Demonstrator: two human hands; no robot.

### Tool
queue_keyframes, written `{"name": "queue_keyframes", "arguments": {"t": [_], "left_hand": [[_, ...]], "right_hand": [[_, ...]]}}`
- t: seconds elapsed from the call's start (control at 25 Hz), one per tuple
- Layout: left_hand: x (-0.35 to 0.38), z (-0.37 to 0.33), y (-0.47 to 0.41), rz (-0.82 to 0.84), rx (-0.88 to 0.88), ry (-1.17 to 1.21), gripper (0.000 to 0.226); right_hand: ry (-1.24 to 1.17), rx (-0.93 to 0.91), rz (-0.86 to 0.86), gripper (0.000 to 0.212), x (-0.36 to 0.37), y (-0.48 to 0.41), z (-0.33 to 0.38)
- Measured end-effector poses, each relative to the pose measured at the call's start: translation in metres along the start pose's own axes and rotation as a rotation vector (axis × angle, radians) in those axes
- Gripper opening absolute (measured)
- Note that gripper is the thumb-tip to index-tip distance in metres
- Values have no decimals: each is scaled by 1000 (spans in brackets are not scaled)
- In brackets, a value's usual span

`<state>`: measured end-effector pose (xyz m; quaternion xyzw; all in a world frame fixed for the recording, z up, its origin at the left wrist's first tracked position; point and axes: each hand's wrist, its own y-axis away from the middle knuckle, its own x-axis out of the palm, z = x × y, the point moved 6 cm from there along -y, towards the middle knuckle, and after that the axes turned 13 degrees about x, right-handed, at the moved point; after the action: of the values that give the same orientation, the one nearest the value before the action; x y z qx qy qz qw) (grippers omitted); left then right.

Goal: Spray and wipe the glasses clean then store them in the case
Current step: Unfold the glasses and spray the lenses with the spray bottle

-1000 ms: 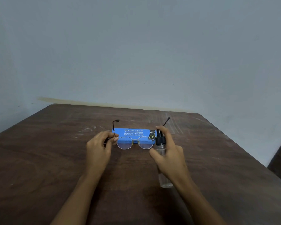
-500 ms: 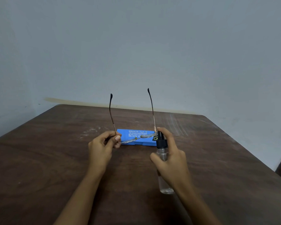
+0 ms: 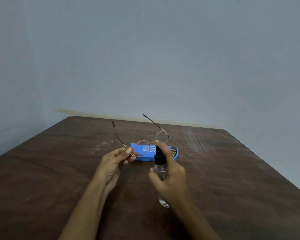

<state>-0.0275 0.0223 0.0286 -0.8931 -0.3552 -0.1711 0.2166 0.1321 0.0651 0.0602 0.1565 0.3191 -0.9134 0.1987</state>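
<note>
Thin round metal-framed glasses (image 3: 143,148) are held in the air above the table, tilted, their arms open and pointing up and away. My left hand (image 3: 117,159) pinches the frame at its left hinge. A clear spray bottle (image 3: 160,172) with a black nozzle sits in my right hand (image 3: 170,179), with the forefinger resting on top of the nozzle, just below the right lens. Behind both hands the shut blue glasses case (image 3: 164,154) lies flat on the table, partly hidden by the bottle and the lenses.
The brown wooden table (image 3: 232,170) has pale scuff marks near its far side. Its far edge meets a plain grey wall, and its right edge runs diagonally toward the lower right.
The glasses have turned from lenses-down with arms upright to a slanted pose, right lens raised. My right hand has kept the bottle near the right lens.
</note>
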Motion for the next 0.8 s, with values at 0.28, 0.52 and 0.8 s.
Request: {"name": "queue_keyframes", "arguments": {"t": [0.28, 0.52, 0.8], "left_hand": [[-7, 5, 0, -84, -155, 142, 16], [-8, 6, 2, -110, -198, 185, 19], [-8, 7, 4, -105, -219, 192, 18]], "right_hand": [[21, -25, -15, 67, 8, -3, -2], [60, -13, -7, 63, 6, 1, -4], [52, -33, -2, 61, 6, 5, -4]]}}
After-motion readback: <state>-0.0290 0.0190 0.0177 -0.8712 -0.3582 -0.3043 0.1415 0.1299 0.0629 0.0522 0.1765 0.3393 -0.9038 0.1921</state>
